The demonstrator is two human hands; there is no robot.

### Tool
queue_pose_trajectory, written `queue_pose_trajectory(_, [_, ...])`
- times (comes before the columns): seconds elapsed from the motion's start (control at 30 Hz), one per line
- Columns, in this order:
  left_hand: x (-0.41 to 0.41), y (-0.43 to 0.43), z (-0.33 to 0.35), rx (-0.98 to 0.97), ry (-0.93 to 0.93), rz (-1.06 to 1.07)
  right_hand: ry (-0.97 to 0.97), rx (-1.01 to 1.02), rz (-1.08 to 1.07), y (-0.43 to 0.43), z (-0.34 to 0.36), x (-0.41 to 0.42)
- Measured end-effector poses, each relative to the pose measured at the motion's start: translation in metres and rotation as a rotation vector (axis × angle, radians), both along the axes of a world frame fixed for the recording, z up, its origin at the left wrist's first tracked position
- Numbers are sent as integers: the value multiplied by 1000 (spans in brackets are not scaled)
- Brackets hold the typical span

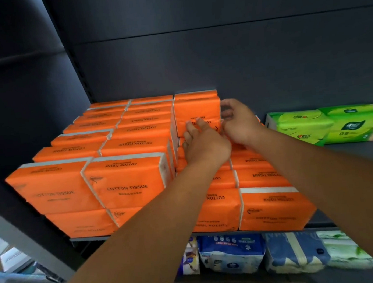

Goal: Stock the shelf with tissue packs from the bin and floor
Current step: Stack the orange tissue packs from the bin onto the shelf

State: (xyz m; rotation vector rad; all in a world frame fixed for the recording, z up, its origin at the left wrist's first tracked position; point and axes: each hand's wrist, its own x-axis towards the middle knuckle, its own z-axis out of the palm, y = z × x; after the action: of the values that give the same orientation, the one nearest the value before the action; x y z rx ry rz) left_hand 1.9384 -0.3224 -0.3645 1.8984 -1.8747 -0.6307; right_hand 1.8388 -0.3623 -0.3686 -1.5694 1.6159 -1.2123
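Lowest in view, blue-and-white packs (231,255) sit on the level beneath. Above them the shelf (90,238) carries stacked orange packs (124,185), two layers high on the left and lower on the right. Both forearms reach over the right rows.

Left hand (205,144): fingers straight, laid flat against the front face of one orange tissue pack (198,111); grip apart, enclosing nothing. Right hand (239,124): fingers curled round that pack's right edge; grip clamped on it.

The pack stands upright on the lower layer near the rear, just beside the left stack. Green packs (325,125) lie further right. A dark back panel (219,57) closes the shelf behind.
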Motion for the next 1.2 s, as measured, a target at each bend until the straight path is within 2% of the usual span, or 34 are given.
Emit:
queue_pose_trajectory(0.17, [4, 12, 3, -50, -96, -84, 414, 37, -39, 29, 14, -14])
queue_pose_trajectory(0.3, [11, 35, 4, -179, -298, -138, 599, 71, -49, 57, 21, -20])
queue_pose_trajectory(0.37, [14, 47, 7, -215, -369, -147, 632, 83, -40, 71, 25, -20])
queue_pose_trajectory(0.63, [29, 127, 32, -198, -296, -240, 794, 80, -35, 164, 48, -11])
queue_pose_trajectory(0.83, [41, 193, 40, -282, -375, -266, 841, 131, -3, 234, 50, -1])
queue_pose_trajectory(0.97, [55, 225, 31, -349, -405, -276, 853, 185, 29, 272, 38, 3])
queue_pose_trajectory(1.2, [92, 255, -12, -357, -490, -274, 831, 266, 100, 310, -7, 9])
